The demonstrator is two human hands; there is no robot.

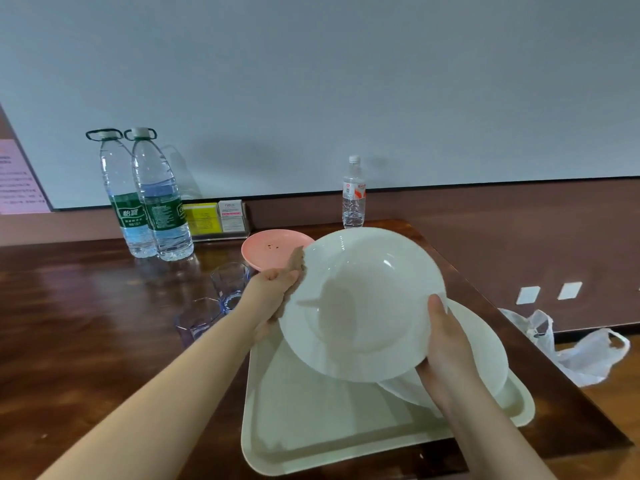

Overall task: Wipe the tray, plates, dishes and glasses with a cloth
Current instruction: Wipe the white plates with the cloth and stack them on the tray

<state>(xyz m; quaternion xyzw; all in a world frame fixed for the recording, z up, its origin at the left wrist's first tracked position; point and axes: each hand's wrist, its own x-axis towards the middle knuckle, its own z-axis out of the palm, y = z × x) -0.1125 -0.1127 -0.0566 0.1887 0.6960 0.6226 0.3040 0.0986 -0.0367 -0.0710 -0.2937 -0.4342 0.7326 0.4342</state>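
I hold a white deep plate [360, 303] tilted up above the cream tray [311, 427]. My right hand [443, 344] grips its right rim, thumb on the inside. My left hand [273, 296] is at the plate's left rim, pressing a brown cloth [298, 259] against the edge and back. A second white plate [485, 355] lies on the tray's right side, partly hidden. A pink plate [266, 247] with dark crumbs sits behind. Two clear bluish glasses [230, 282] [197, 318] stand left of the tray.
Two large water bottles [152, 199] and a small bottle [354, 192] stand along the wall, with a card holder [218, 220] between them. The table's right edge runs close to the tray. A white plastic bag [575, 351] lies on the floor at right.
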